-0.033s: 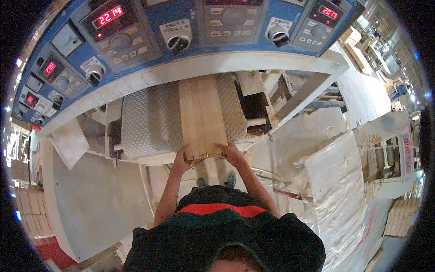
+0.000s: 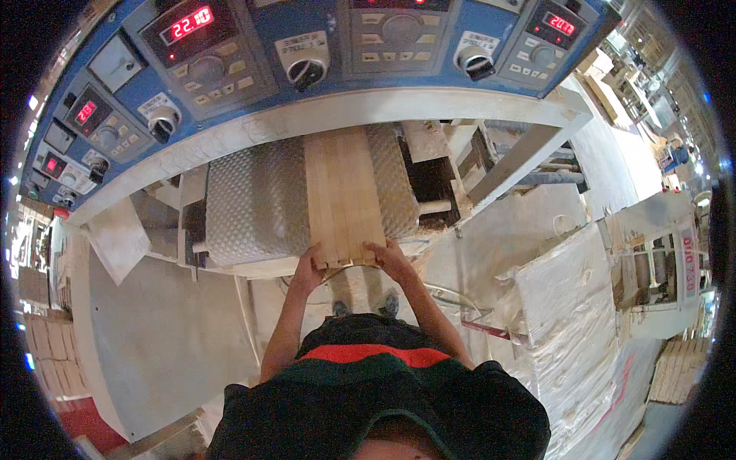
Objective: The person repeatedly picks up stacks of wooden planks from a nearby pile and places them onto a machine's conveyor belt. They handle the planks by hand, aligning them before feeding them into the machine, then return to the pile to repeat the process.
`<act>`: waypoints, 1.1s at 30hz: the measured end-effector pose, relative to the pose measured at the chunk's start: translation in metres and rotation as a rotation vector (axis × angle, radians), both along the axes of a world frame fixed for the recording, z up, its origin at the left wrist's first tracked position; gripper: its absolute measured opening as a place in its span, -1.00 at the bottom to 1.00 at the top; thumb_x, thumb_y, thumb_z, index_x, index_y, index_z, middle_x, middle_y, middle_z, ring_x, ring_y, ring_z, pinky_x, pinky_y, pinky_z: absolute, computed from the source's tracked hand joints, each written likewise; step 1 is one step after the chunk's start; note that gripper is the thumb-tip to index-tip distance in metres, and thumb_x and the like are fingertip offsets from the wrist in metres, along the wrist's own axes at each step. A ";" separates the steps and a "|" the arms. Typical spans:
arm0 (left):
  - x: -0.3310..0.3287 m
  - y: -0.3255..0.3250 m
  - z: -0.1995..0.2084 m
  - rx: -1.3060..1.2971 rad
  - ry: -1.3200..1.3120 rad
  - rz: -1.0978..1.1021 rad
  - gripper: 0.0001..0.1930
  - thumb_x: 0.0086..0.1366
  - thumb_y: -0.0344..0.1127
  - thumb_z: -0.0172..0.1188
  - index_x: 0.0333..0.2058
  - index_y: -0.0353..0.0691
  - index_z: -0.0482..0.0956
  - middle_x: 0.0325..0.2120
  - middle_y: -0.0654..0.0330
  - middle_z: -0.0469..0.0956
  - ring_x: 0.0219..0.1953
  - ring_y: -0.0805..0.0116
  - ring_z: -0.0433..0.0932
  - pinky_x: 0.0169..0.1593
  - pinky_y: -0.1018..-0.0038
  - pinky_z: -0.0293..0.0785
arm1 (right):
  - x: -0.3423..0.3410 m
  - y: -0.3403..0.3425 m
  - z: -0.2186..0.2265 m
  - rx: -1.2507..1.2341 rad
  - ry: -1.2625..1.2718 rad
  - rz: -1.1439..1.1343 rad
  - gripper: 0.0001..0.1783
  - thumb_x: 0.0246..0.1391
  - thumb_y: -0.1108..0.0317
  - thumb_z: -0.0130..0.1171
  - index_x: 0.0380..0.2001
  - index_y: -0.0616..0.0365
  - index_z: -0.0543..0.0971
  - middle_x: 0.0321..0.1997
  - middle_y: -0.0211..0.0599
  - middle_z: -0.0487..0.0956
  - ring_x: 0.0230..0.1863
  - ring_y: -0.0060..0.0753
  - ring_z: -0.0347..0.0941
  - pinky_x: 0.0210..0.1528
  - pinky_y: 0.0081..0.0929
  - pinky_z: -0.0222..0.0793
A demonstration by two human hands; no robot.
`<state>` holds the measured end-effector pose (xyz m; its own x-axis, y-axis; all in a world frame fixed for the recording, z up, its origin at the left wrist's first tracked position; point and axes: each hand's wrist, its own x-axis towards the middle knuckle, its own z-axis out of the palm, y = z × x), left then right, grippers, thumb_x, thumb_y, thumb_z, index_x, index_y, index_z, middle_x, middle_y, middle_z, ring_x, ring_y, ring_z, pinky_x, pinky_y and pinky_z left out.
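Note:
A set of pale wooden strips (image 2: 345, 195), lying side by side, rests lengthwise on a textured grey conveyor belt (image 2: 257, 203). Their near ends stick out past the belt toward me, slightly uneven. At the near left corner, my left hand (image 2: 308, 268) is closed on the outer edge of the strips. My right hand (image 2: 392, 261) grips the near right corner the same way, its thumb on top. The far ends pass out of sight under a white frame bar (image 2: 330, 113). Fingers beneath the wood are hidden.
Above the bar stands a blue control panel (image 2: 253, 96) with knobs and red digital displays. A plastic-wrapped stack (image 2: 567, 299) is at my right, and a grey metal panel (image 2: 165, 330) at my left. A slanted frame leg (image 2: 529, 165) rises right of the belt.
The red digits on a panel display differ slightly, and the panel sits a touch farther right in the picture. Both hands keep their grip on the strips.

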<state>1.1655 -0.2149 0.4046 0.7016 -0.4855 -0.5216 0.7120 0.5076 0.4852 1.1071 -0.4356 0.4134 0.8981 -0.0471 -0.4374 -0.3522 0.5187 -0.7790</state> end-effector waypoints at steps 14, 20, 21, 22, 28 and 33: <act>0.005 0.005 -0.012 -0.035 -0.051 -0.093 -0.57 0.27 -0.14 0.02 0.00 -0.33 0.33 -0.10 -0.06 0.48 -0.01 0.07 0.47 0.08 0.22 0.41 | 0.007 0.000 -0.016 0.205 -0.022 0.033 -0.63 0.07 0.32 0.14 -0.17 0.44 0.43 -0.15 -0.08 0.52 -0.12 -0.21 0.51 -0.04 -0.41 0.49; 0.006 -0.004 -0.020 0.021 -0.036 -0.203 -0.56 0.31 -0.11 -0.07 0.02 -0.31 0.35 -0.01 -0.01 0.42 0.05 0.08 0.41 0.12 0.24 0.35 | -0.001 -0.003 -0.036 0.271 -0.168 0.021 -0.64 0.11 0.35 0.09 -0.14 0.46 0.41 -0.17 -0.05 0.52 -0.14 -0.17 0.51 -0.02 -0.39 0.48; 0.006 -0.009 -0.023 0.063 -0.014 -0.240 -0.56 0.32 -0.10 -0.08 0.03 -0.31 0.35 0.00 -0.01 0.42 0.06 0.08 0.40 0.12 0.25 0.34 | -0.005 -0.005 -0.040 0.251 -0.128 -0.001 -0.64 0.11 0.34 0.10 -0.14 0.47 0.41 -0.17 -0.04 0.53 -0.15 -0.19 0.52 -0.03 -0.39 0.48; 0.006 -0.014 -0.025 0.014 -0.001 -0.310 -0.57 0.32 -0.11 -0.08 0.01 -0.31 0.36 0.00 -0.01 0.42 0.05 0.09 0.41 0.09 0.27 0.37 | -0.009 -0.008 -0.043 0.233 -0.091 -0.035 -0.63 0.11 0.34 0.10 -0.14 0.47 0.42 -0.17 -0.04 0.53 -0.15 -0.20 0.52 -0.03 -0.40 0.48; -0.008 -0.056 -0.047 0.039 -0.194 -0.850 -0.57 0.33 -0.12 -0.13 0.05 -0.31 0.32 0.07 -0.03 0.35 0.04 0.02 0.41 0.05 0.23 0.41 | -0.064 -0.016 -0.068 -0.066 0.034 -0.406 -0.66 0.08 0.27 0.14 -0.23 0.39 0.51 -0.28 -0.17 0.58 -0.30 -0.38 0.53 -0.21 -0.49 0.50; -0.008 -0.047 -0.132 0.216 -0.067 -1.400 -0.57 0.35 -0.14 -0.16 0.10 -0.25 0.25 0.08 0.04 0.32 0.03 0.11 0.39 0.05 0.31 0.38 | -0.167 0.052 -0.096 -0.136 0.223 -0.983 -0.75 -0.03 0.27 0.19 -0.39 0.26 0.60 -0.42 -0.27 0.61 -0.46 -0.45 0.53 -0.41 -0.51 0.49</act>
